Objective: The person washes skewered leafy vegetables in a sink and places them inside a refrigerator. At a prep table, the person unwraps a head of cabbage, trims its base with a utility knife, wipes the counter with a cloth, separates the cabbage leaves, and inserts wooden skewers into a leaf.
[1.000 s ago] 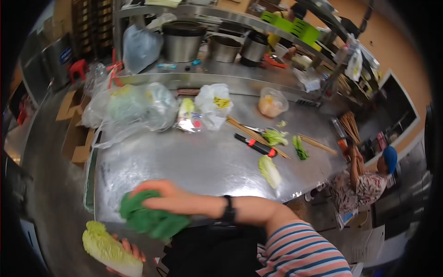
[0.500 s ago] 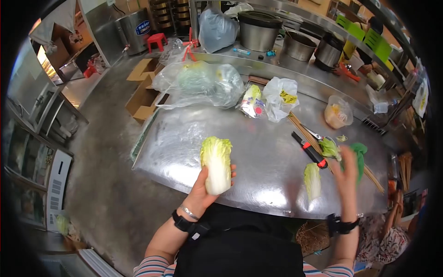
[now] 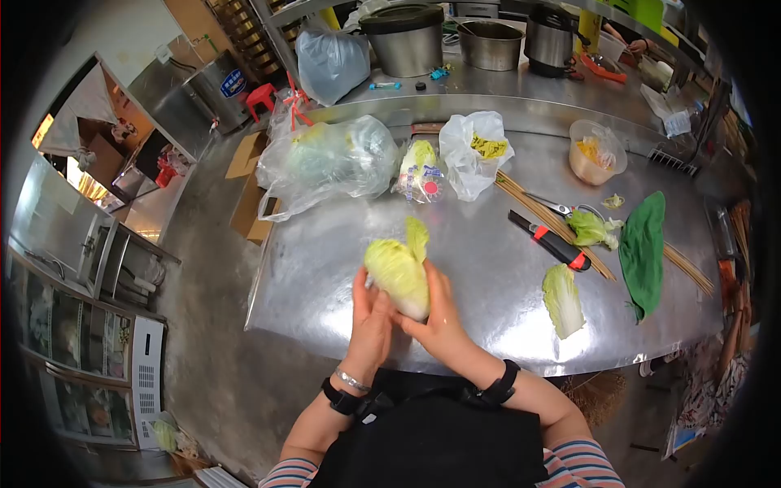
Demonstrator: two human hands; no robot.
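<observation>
Both hands are around a small napa cabbage, held above the metal table near its front edge. My left hand wraps its lower left side, thumb toward the base. My right hand closes on the right side, beside an outer leaf that stands away from the head. The inner fingertips are partly hidden behind the cabbage. To the right, a loose cabbage leaf lies on the table, near a black and red utility knife.
The steel table also bears a plastic bag of vegetables, a wrapped cabbage, a white bag, scissors, long sticks, a green cloth and a plastic tub. Pots stand on the shelf behind.
My right hand has come from the right side of the table to the cabbage and closed on it. The cabbage is now tilted, with a leaf standing out. The view has shifted.
</observation>
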